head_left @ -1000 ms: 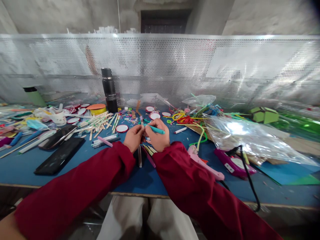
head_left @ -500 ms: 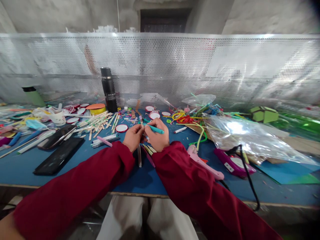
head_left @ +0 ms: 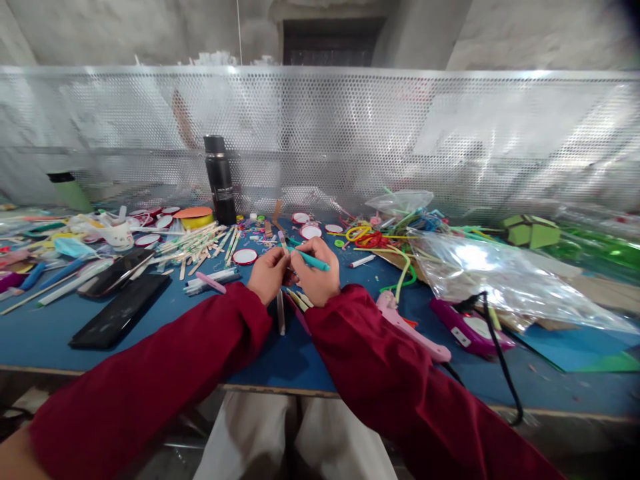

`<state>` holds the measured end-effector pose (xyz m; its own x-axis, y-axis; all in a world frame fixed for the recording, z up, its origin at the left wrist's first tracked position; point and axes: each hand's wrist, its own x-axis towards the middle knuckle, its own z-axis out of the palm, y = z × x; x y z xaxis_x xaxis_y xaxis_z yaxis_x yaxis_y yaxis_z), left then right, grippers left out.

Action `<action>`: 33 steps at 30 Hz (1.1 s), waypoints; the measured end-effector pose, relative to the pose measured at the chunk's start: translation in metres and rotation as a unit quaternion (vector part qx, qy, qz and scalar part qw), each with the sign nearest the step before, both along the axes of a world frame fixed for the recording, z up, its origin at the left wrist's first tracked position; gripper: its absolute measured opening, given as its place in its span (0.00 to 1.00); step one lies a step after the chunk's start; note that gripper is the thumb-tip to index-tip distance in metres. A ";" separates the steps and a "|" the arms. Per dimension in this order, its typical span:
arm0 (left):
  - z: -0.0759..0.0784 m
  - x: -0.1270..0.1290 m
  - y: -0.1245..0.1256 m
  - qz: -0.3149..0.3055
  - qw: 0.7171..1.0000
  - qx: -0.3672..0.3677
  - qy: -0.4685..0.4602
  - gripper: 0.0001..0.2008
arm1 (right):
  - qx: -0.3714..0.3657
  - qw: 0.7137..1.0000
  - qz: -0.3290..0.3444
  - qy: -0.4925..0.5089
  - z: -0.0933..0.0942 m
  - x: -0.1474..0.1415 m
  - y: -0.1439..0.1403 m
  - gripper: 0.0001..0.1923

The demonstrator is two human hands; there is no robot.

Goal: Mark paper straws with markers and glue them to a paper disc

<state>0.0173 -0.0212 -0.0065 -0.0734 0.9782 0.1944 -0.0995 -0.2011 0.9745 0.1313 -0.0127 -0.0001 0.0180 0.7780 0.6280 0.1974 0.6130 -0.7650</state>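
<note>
Two hands meet over the middle of the blue tabletop (head_left: 240, 337), both in dark red sleeves. The left hand (head_left: 267, 275) pinches a thin pale stick with a pinkish tip (head_left: 283, 243) and holds it upright, its fingers closed narrowly around the lower shaft. The right hand (head_left: 316, 272) grips a teal marker pen (head_left: 311, 259), fingers wrapped tight on the barrel, and the pen's tip points left, touching or just beside the stick; the contact itself is too small to tell.

The step in hand looks like colouring or marking the stick. To do it well, the left hand should keep the stick steady and turn it slowly, while the right hand draws the pen along in short, light strokes so the tip does not slip off the narrow surface. Resting both wrists on the tabletop would help.

Several loose sticks (head_left: 297, 301) lie just below the hands, a pink glue gun (head_left: 407, 325) sits near the right sleeve, and a black flask (head_left: 220, 180) stands well behind.
</note>
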 end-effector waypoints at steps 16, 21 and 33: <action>-0.005 -0.003 0.003 -0.010 1.000 0.008 0.007 0.18 | 0.017 1.000 -0.007 -0.009 -0.003 0.001 0.005 0.05; -0.006 -0.003 0.004 -0.012 1.000 0.010 0.010 0.18 | 0.010 1.000 -0.009 -0.011 -0.001 0.001 0.003 0.05; -0.005 -0.003 0.004 -0.009 1.000 0.011 0.006 0.17 | -0.002 1.000 0.005 0.000 -0.003 0.001 0.004 0.06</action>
<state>0.0146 -0.0176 -0.0115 -0.0529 0.9748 0.2168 -0.0914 -0.2209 0.9710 0.1319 -0.0087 -0.0032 0.0107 0.7800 0.6256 0.1905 0.6126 -0.7671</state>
